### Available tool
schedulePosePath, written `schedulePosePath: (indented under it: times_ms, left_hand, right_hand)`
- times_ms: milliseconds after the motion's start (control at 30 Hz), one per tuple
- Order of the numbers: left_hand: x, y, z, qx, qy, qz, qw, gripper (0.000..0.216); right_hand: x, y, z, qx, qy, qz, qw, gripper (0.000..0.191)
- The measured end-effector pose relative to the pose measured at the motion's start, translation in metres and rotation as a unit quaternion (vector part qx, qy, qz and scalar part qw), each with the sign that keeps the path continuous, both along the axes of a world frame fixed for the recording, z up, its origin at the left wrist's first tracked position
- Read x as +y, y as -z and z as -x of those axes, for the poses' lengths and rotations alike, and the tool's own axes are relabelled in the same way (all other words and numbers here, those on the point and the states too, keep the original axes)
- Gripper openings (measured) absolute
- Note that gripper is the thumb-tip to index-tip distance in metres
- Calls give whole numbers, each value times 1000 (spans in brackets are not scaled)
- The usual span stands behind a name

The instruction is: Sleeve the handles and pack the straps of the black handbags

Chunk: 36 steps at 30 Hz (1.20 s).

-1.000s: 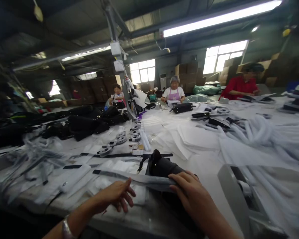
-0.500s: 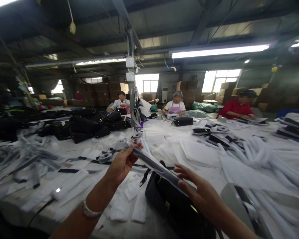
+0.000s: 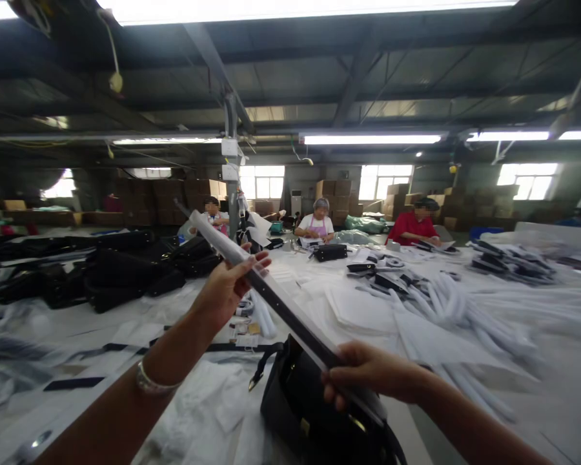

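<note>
A long dark strap with small holes, in a translucent white wrapping [image 3: 283, 310], slants across the view in front of me. My left hand [image 3: 230, 284] is closed on its upper part, some fingers extended past the edge. Lower down, my right hand [image 3: 351, 371] grips the same strap between thumb and fingers. Beneath it stands a black handbag [image 3: 283, 394] with gold-coloured fittings, its mouth facing up. A short buckled strap [image 3: 266, 361] hangs off the bag's left side.
White sheets [image 3: 353, 310] and white foam rolls [image 3: 450, 316] cover the table's middle and right. Black bags [image 3: 126, 278] are heaped at left. A post [image 3: 231, 187] rises beyond the table. Several co-workers sit across, one in a red top [image 3: 411, 226].
My right hand, earlier with fingers spread beside the strap, is now closed on it. More of the wrapped strap shows beyond my left hand. The view has shifted right and tilted up.
</note>
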<state>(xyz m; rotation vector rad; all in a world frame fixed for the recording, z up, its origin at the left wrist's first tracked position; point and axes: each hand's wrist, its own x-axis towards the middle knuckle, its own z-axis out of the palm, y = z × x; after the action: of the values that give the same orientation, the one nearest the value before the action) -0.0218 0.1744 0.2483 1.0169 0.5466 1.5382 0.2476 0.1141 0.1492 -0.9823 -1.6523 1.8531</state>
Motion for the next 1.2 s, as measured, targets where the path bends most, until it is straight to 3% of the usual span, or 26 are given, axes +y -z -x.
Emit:
schedulePosePath:
  times_ms: [133, 300, 400, 500, 667, 800, 867, 1000, 1067, 1200]
  left_hand:
    - [23, -27, 20, -98, -63, 14, 993, 17]
    - [32, -68, 46, -156, -105, -37, 981, 29]
    - [29, -83, 53, -160, -124, -72, 977, 30]
    - [25, -91, 47, -152, -112, -85, 978, 31]
    - [20, -99, 21, -130, -74, -120, 981, 27]
    - [21, -115, 17, -99, -64, -153, 981, 26]
    - [21, -127, 26, -87, -81, -154, 981, 32]
    - [21, -144, 51, -35, -91, -149, 984, 41]
    - [22, -146, 63, -16, -86, -155, 984, 41]
    - [26, -133, 74, -9, -84, -148, 985, 41]
  right_hand:
    - [-6, 1, -18, -21, 6, 0, 1000, 34]
    - [3, -16, -25, -33, -66, -23, 997, 32]
    - [8, -28, -21, -18, -64, -57, 996, 32]
    - [9, -48, -3, 7, -45, -101, 994, 35]
    - [14, -99, 43, 38, -11, -208, 977, 48]
    - [19, -131, 66, 28, -93, -193, 976, 45]
    - [20, -136, 68, 30, -80, -192, 978, 40]
    - [18, -117, 54, 3, -36, -177, 983, 38]
    - [15, -88, 36, -43, -29, -159, 986, 37]
    - [1, -10, -19, -115, -7, -94, 989, 32]
